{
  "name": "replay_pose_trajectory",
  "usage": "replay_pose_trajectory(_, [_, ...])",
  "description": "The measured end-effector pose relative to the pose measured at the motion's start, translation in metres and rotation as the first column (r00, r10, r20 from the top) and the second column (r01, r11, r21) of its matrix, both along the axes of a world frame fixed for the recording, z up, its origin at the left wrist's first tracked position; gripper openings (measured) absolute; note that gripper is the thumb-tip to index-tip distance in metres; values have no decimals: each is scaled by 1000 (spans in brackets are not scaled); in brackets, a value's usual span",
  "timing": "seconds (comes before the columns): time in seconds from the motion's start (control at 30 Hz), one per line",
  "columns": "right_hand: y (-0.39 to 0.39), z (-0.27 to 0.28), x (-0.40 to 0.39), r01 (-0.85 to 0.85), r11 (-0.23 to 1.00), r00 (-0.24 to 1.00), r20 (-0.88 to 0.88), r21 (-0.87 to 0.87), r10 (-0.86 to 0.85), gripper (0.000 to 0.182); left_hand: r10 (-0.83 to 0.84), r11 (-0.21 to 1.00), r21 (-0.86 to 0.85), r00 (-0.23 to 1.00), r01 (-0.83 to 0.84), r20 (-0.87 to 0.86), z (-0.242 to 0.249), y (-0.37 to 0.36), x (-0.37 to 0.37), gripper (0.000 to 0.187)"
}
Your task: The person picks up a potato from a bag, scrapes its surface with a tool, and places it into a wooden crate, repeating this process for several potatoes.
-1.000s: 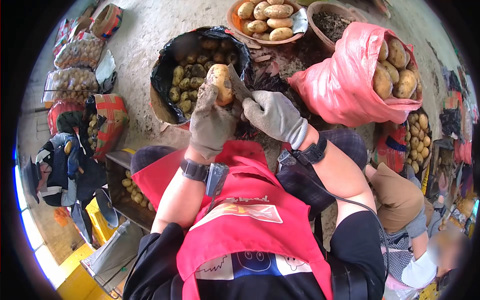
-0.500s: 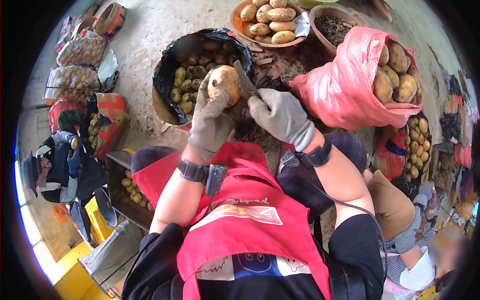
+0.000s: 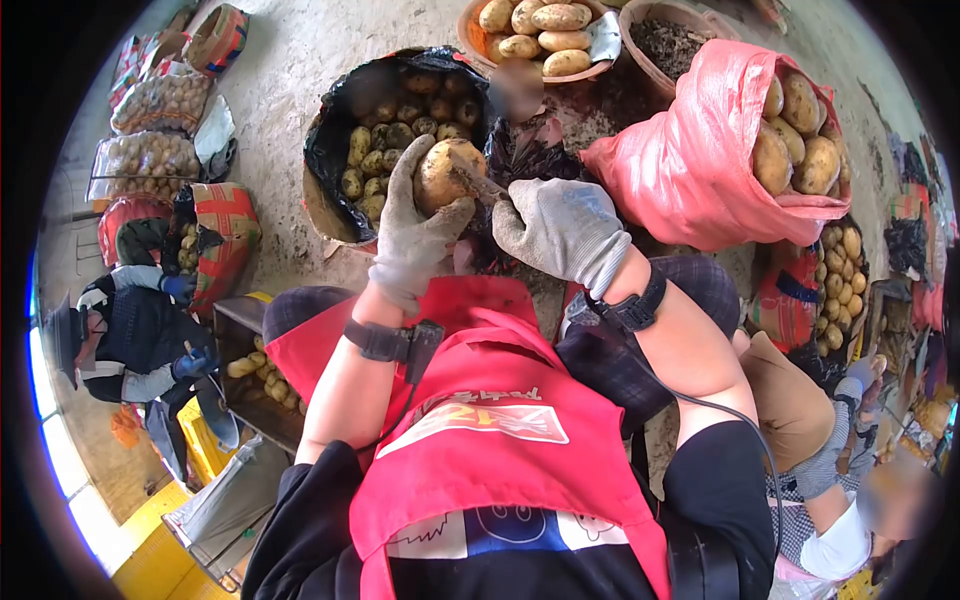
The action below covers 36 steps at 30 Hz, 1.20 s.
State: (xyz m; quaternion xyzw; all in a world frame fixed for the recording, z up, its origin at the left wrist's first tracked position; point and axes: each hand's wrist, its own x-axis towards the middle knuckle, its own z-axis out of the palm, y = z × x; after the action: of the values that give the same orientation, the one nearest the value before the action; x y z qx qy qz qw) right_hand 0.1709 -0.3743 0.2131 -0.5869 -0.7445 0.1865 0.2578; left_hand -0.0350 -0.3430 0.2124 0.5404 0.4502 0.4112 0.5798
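A large muddy potato (image 3: pixel 443 176) is held up in my gloved left hand (image 3: pixel 415 225), fingers wrapped round its side and underside. My gloved right hand (image 3: pixel 565 228) is closed on a small knife (image 3: pixel 478 184), whose dirty blade reaches the potato's right side. Behind my left hand a black-lined bag (image 3: pixel 325 150) holds several smaller potatoes (image 3: pixel 392 142). To the right of my right hand lies a pink sack (image 3: pixel 690 160), its mouth open on several large potatoes (image 3: pixel 800 110).
At the top are a basin (image 3: pixel 475 50) of potatoes and a bucket (image 3: pixel 640 70) of dark scraps. A metal tray (image 3: pixel 262 395) with potatoes is at my left. One person (image 3: pixel 135 335) is at the left, another (image 3: pixel 810 500) at the lower right. Filled bags (image 3: pixel 150 165) line the left.
The knife blade has come down from beside the potato onto its right side. My left fingers have shifted on the potato. The person at the left has moved their arms.
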Motion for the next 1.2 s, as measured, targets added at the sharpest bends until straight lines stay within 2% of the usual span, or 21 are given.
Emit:
replay_pose_trajectory(0.07, [-4, 8, -2, -57, 996, 998, 12, -63, 58, 30, -6, 1000, -2, 999, 6, -42, -3, 1, -3, 80])
replay_pose_trajectory(0.1, [-5, 12, -2, -113, 986, 993, 19, -125, 116, 34, -38, 999, 15, 999, 38, 1, -12, 2, -5, 84])
replay_pose_trajectory(0.17, [-1, 14, -1, -60, 995, 998, 11, -84, 61, 34, -73, 997, 35, 996, 72, 43, -14, 3, -6, 87])
replay_pose_trajectory(0.27, [6, 10, 9, 15, 998, 1000, -9, -62, -16, 36, -21, 1000, 2, 996, 21, 85, -12, 1, -5, 87])
replay_pose_trajectory(0.33, [4, 7, 7, -3, 998, 1000, -10, -58, 2, 30, -33, 999, 34, 999, 33, 10, -10, 2, -4, 88])
replay_pose_trajectory(0.47, [-5, 9, -6, -120, 990, 993, -24, -76, 119, 30, -119, 988, 97, 993, 119, -6, -17, 0, 0, 87])
replay_pose_trajectory(0.53, [-2, 12, -3, -115, 989, 993, -43, -94, 111, 35, -63, 998, 7, 993, 62, 105, -14, -5, -1, 89])
replay_pose_trajectory(0.6, [2, 5, 0, 19, 1000, 944, -328, -8, -20, 36, -27, 999, -34, 987, 33, 159, -11, -6, -3, 91])
replay_pose_trajectory(0.67, [7, 9, 10, -85, 931, 854, -508, -355, -116, 39, -8, 996, -87, 968, 31, 249, -4, -7, -3, 97])
replay_pose_trajectory(0.7, [8, 14, 14, -185, 854, 816, -561, -486, -143, 41, -24, 992, -109, 951, 61, 309, 2, -9, -4, 92])
replay_pose_trajectory(0.73, [7, 14, 14, -183, 855, 815, -561, -486, -144, 41, -26, 992, -108, 951, 63, 308, 1, -8, -4, 92])
replay_pose_trajectory(0.8, [4, 13, 14, -293, 788, 723, -665, -542, -188, 43, -1, 998, -55, 976, 13, 220, -3, -5, -5, 78])
replay_pose_trajectory(0.83, [5, 12, 14, -292, 788, 722, -665, -542, -189, 43, -2, 998, -55, 976, 14, 220, -4, -4, -4, 78])
replay_pose_trajectory(0.9, [6, 9, 13, -187, 883, 875, -482, -431, -50, 41, 6, 992, 127, 999, -12, 48, -7, -4, 0, 67])
replay_pose_trajectory(0.93, [4, 11, 12, -187, 882, 875, -482, -433, -52, 41, 5, 992, 125, 999, -11, 48, -11, -4, 0, 67])
replay_pose_trajectory(1.0, [0, 21, 8, -182, 935, 907, -418, -306, 40, 39, -31, 984, 175, 999, 29, 8, -19, -1, -1, 66])
replay_pose_trajectory(1.03, [-3, 22, 3, -155, 958, 960, -267, -241, 88, 37, 2, 989, 146, 999, 5, -47, -14, -2, 5, 67])
replay_pose_trajectory(1.07, [-8, 18, -4, -188, 956, 964, -226, -223, 137, 37, -44, 973, 228, 999, 43, -1, -17, -2, 8, 66])
replay_pose_trajectory(1.13, [-9, 22, -4, -175, 961, 970, -203, -215, 131, 37, -60, 976, 213, 997, 49, 50, -18, -3, 8, 66])
replay_pose_trajectory(1.17, [-6, 29, 2, -166, 953, 947, -312, -253, 82, 38, -62, 976, 211, 997, 50, 49, -17, -3, 7, 66])
replay_pose_trajectory(1.2, [-2, 33, 10, -162, 943, 909, -415, -291, 28, 38, -31, 969, 243, 998, 43, -53, -14, -3, 6, 66])
